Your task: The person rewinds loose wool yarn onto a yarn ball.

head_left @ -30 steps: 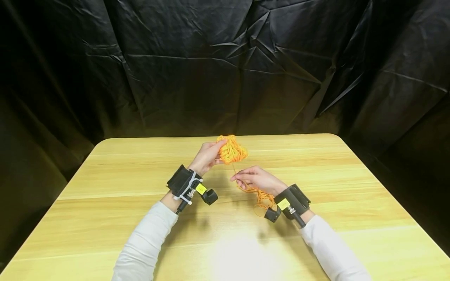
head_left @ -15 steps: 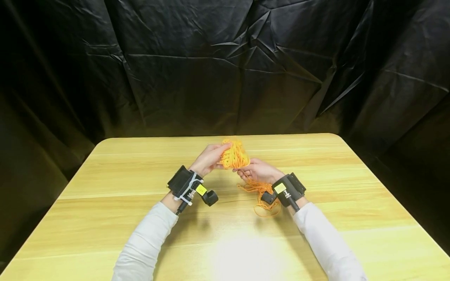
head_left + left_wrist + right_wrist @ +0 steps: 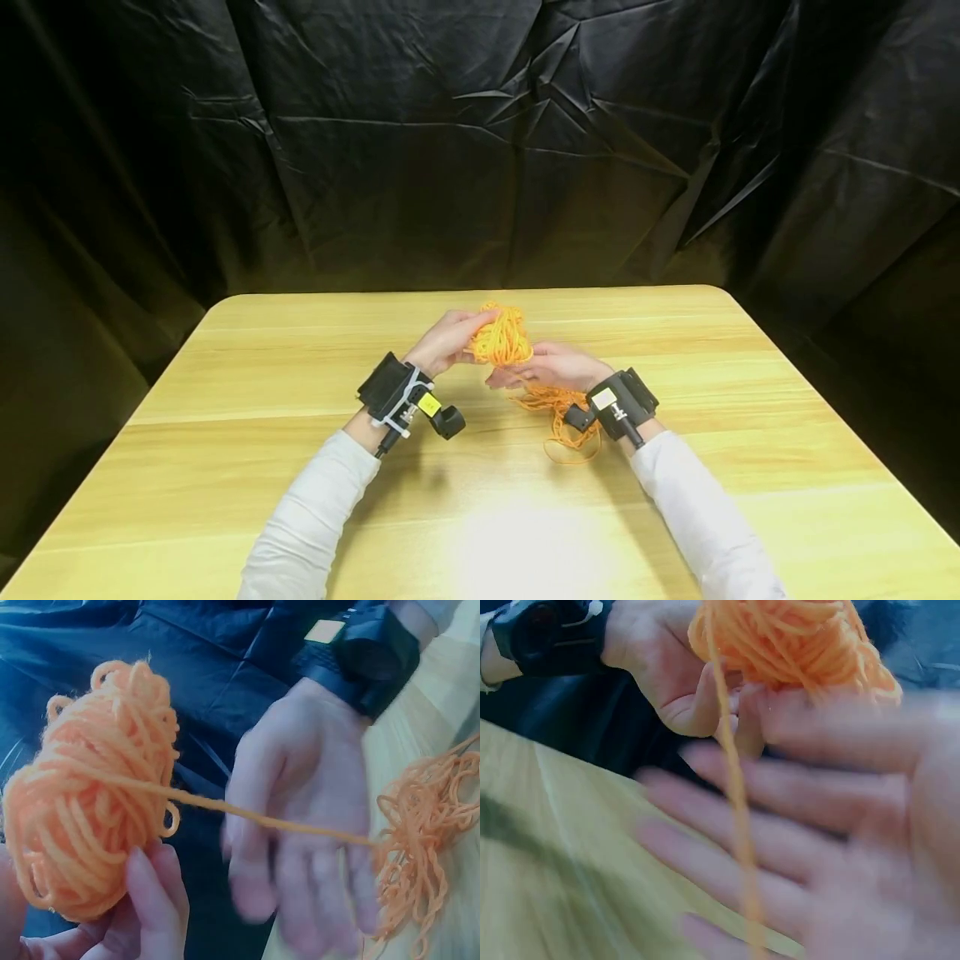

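Note:
My left hand (image 3: 444, 343) grips a ball of orange yarn (image 3: 501, 338) over the far middle of the table, with fingers and thumb around its lower part in the left wrist view. My right hand (image 3: 561, 368) is just right of and below the ball, its fingers extended and blurred. From the wound ball (image 3: 97, 795), a single strand (image 3: 285, 824) runs across the right palm toward a loose tangle of yarn (image 3: 427, 825). In the right wrist view the strand (image 3: 739, 810) passes in front of the spread fingers, which are not curled round it.
The loose orange tangle (image 3: 555, 406) lies on the wooden table (image 3: 262, 375), partly under the right wrist and its camera (image 3: 581, 417). A black sheet (image 3: 405, 192) hangs behind the table's far edge.
The right hand has risen toward the ball, and its fingers, earlier pinching the strand, are now extended. The left hand has brought the ball slightly lower and rightward.

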`<state>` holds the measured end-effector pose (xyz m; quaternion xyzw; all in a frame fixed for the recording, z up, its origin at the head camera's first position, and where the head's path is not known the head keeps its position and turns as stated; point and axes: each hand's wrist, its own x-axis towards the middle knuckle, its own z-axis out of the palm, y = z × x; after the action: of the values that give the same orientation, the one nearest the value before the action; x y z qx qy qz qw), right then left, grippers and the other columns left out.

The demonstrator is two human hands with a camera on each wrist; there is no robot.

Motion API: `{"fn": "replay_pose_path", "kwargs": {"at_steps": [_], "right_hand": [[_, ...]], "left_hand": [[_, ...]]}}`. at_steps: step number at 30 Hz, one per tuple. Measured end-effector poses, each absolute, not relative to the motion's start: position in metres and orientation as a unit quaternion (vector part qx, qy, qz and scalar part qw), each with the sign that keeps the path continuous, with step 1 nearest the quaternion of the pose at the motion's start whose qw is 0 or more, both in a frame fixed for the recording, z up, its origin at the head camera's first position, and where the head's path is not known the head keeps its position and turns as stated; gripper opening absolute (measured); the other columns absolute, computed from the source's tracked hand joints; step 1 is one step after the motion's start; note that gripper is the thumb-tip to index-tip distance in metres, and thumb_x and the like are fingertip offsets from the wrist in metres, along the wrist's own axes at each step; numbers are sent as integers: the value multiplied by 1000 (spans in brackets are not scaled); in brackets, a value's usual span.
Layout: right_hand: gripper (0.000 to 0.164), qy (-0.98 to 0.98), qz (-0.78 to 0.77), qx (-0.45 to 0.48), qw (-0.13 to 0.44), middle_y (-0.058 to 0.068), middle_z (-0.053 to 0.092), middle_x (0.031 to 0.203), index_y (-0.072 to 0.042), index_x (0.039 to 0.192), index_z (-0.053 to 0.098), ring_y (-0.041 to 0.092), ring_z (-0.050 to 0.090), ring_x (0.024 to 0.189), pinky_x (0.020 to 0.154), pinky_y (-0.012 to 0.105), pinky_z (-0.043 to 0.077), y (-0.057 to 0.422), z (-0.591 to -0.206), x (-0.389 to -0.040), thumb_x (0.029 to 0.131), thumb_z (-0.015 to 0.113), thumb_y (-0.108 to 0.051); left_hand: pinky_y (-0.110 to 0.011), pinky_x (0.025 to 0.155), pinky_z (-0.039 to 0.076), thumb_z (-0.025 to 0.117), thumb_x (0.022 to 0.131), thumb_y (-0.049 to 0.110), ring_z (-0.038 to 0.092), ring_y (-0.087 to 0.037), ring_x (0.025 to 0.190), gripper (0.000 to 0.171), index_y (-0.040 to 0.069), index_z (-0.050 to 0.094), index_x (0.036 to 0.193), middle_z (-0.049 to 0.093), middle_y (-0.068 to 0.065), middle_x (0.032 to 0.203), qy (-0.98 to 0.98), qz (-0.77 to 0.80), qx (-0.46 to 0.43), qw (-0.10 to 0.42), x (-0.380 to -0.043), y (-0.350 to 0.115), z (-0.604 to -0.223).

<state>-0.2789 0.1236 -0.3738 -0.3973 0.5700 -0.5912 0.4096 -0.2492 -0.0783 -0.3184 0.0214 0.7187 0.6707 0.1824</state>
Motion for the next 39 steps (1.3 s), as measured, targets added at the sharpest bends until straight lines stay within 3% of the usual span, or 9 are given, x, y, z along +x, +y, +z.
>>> {"fn": "replay_pose_path", "kwargs": {"at_steps": [2,5,8,12,20,23,27,29,39], "right_hand": [[31,539,-570,-444,433,15,59,111,3,119,50,28,52,108,100,47,31,126,-378,-277,96,35,-11],[25,535,-555,-456,445,4,64,82,-1,109,59,18,58,79,84,35,43,131,-381,-274,92,45,-12],[20,549,-581,-425,425,-8,56,64,-9,100,67,6,46,57,64,23,41,137,-383,-275,90,50,-13],[22,568,-629,-376,375,-9,54,66,-12,97,68,3,44,59,62,20,38,149,-389,-282,91,47,-9],[28,622,-698,-174,309,-3,53,66,-8,84,63,5,47,58,59,17,44,134,-373,-284,93,37,-1],[23,617,-727,-136,270,-1,56,72,-4,96,60,5,49,58,57,16,44,126,-358,-284,93,38,-2],[32,631,-734,-128,216,-1,58,82,7,122,46,5,48,60,56,15,42,117,-337,-282,93,42,-6],[38,653,-721,-133,190,-1,58,83,10,125,42,5,46,61,54,14,39,114,-328,-279,92,45,-9],[23,787,-584,-197,30,3,56,70,2,105,62,9,38,50,45,18,29,96,-303,-252,89,52,-12]], "left_hand": [[-32,73,52,51,90,32,58,-11,66,42,-6,57,108,61,-1,73,714,676,19,180,-250,-79,-318],[-33,74,52,50,90,31,59,-11,66,43,-7,56,109,61,-1,74,706,686,13,176,-250,-81,-317],[-32,73,52,50,91,30,60,-11,67,43,-6,54,112,61,-1,77,701,691,10,175,-250,-83,-316],[-32,74,52,49,91,30,61,-11,69,42,-5,54,113,61,-2,81,697,693,12,182,-250,-83,-314],[-31,70,52,48,91,29,59,-12,67,40,-5,56,112,62,-1,74,716,662,57,213,-249,-79,-321],[-29,67,52,49,91,28,58,-11,65,39,-5,56,111,61,-1,73,724,649,64,225,-249,-77,-323],[-31,67,53,49,91,28,59,-12,65,38,-5,57,108,61,-2,74,729,638,68,241,-249,-76,-325],[-32,68,53,50,91,28,59,-13,65,38,-5,56,108,61,-2,75,729,633,73,250,-249,-76,-324],[-31,66,53,50,91,24,60,-13,64,30,-4,55,100,60,-2,72,731,636,57,238,-249,-74,-327]]}}
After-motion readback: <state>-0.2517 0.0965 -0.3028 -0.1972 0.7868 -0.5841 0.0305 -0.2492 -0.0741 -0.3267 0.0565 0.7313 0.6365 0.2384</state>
